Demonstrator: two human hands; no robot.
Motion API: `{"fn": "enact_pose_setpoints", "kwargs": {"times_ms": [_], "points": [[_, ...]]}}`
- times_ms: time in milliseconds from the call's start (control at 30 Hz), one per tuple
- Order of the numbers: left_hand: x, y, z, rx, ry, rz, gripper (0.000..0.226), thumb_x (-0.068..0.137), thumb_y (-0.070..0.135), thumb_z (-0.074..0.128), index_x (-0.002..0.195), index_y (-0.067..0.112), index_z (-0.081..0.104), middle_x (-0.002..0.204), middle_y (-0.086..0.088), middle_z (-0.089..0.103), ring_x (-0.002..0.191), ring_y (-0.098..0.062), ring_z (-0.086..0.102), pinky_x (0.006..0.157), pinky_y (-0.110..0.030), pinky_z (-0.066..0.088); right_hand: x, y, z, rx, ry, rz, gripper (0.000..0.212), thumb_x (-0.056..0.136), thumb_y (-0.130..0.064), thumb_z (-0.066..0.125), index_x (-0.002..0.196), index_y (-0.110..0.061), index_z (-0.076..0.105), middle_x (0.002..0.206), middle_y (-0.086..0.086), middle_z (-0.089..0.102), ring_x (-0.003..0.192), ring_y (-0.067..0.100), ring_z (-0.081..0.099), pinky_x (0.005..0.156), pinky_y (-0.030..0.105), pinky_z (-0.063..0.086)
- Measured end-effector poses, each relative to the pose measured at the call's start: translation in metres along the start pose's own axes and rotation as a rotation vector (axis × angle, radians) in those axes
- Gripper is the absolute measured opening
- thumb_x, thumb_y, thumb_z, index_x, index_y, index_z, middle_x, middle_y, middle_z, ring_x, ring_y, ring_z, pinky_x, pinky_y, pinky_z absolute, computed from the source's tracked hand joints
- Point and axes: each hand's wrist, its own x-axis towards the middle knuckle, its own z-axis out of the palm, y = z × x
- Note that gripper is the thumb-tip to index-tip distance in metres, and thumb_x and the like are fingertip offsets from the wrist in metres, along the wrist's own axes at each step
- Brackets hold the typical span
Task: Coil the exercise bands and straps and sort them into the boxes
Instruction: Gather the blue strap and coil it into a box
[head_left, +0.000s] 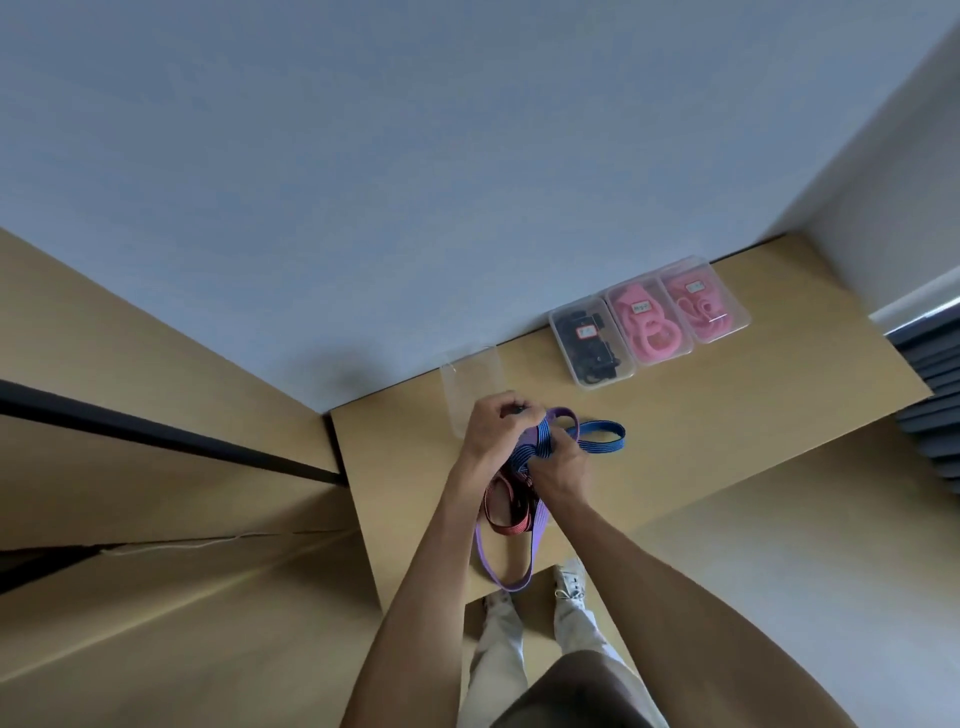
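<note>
Two hands coil bands on the surface (675, 467): left hand (496, 428) and right hand (563, 467) each keep a grip clamped on the blue band (597, 435); next, the empty box (470, 384) at 11 o'clock.

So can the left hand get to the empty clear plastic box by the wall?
Probably yes: the empty clear plastic box sits just beyond the left hand with nothing between, though that hand is gripping the blue striped band.
</note>
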Motion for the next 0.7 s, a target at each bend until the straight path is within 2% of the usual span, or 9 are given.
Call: {"fn": "enact_pose_setpoints", "kwargs": {"times_ms": [67, 133, 200, 300, 400, 500, 600, 700], "points": [[0.001, 0.024, -0.001, 0.000, -0.023, 0.040, 0.012, 0.080, 0.007, 0.072, 0.070, 0.006, 0.067, 0.059, 0.003, 0.054, 0.053, -0.007, 0.044, 0.052, -0.017, 0.037, -0.002, -0.015, -0.008, 0.047, -0.042, -0.002, 0.011, 0.076, 0.000, 0.059, 0.078, -0.011, 0.058, 0.072, 0.006, 0.059, 0.074, 0.034, 0.058, 0.066, 0.040, 0.049], [0.001, 0.048, -0.002, 0.006, -0.017, 0.105, 0.018, 0.079, 0.015, 0.071, 0.067, 0.006, 0.061, 0.068, -0.004, 0.051, 0.056, -0.012, 0.039, 0.053, -0.018, 0.036, -0.004, -0.029, -0.020, 0.087, -0.080, -0.037, 0.012, 0.077, -0.003, 0.064, 0.089, -0.006, 0.066, 0.083, 0.014, 0.066, 0.080, 0.036, 0.063, 0.070, 0.042, 0.053], [-0.001, 0.066, -0.004, 0.006, 0.014, 0.145, 0.015, 0.079, 0.021, 0.071, 0.067, 0.016, 0.064, 0.067, -0.001, 0.051, 0.058, -0.013, 0.041, 0.053, -0.018, 0.038, -0.007, -0.043, -0.034, 0.112, -0.099, -0.060, 0.020, 0.078, -0.007, 0.067, 0.098, -0.009, 0.068, 0.088, 0.011, 0.069, 0.083, 0.032, 0.067, 0.074, 0.041, 0.055], [-0.005, 0.079, -0.008, -0.008, 0.093, 0.167, 0.007, 0.086, 0.020, 0.069, 0.081, 0.023, 0.072, 0.060, 0.008, 0.053, 0.057, -0.008, 0.046, 0.054, -0.017, 0.040, -0.009, -0.064, -0.058, 0.102, -0.114, -0.109, 0.018, 0.078, -0.011, 0.073, 0.095, -0.013, 0.068, 0.085, 0.003, 0.067, 0.080, 0.024, 0.065, 0.073, 0.034, 0.053], [-0.013, 0.086, -0.013, -0.009, 0.119, 0.143, 0.006, 0.089, 0.012, 0.069, 0.091, 0.016, 0.072, 0.059, 0.012, 0.057, 0.057, -0.007, 0.053, 0.059, -0.023, 0.043, -0.014, -0.085, -0.081, 0.133, -0.201, -0.178, 0.036, 0.077, -0.010, 0.076, 0.111, -0.011, 0.064, 0.091, 0.005, 0.070, 0.080, 0.019, 0.065, 0.072, 0.031, 0.054], [-0.022, 0.102, -0.013, 0.005, 0.082, 0.203, 0.011, 0.085, 0.012, 0.069, 0.090, 0.021, 0.074, 0.070, 0.002, 0.068, 0.070, -0.012, 0.068, 0.060, -0.026, 0.051, -0.018, -0.111, -0.101, 0.244, -0.253, -0.323, 0.054, 0.073, -0.001, 0.075, 0.124, -0.012, 0.060, 0.099, 0.010, 0.070, 0.090, 0.021, 0.069, 0.080, 0.039, 0.060], [-0.025, 0.121, -0.014, 0.006, 0.075, 0.306, 0.022, 0.083, 0.011, 0.060, 0.096, 0.023, 0.073, 0.084, -0.006, 0.072, 0.085, -0.019, 0.073, 0.064, -0.026, 0.057, -0.020, -0.132, -0.115, 0.309, -0.350, -0.463, 0.038, 0.074, 0.000, 0.068, 0.111, -0.010, 0.067, 0.091, 0.015, 0.071, 0.085, 0.019, 0.069, 0.082, 0.043, 0.057], [-0.023, 0.130, -0.021, 0.033, 0.137, 0.401, 0.029, 0.084, 0.004, 0.061, 0.100, 0.025, 0.071, 0.093, 0.002, 0.072, 0.092, -0.014, 0.071, 0.074, -0.023, 0.057, -0.020, -0.147, -0.125, 0.403, -0.441, -0.473, 0.031, 0.078, -0.001, 0.065, 0.106, -0.013, 0.069, 0.094, 0.016, 0.073, 0.089, 0.022, 0.073, 0.076, 0.032, 0.059]]}}
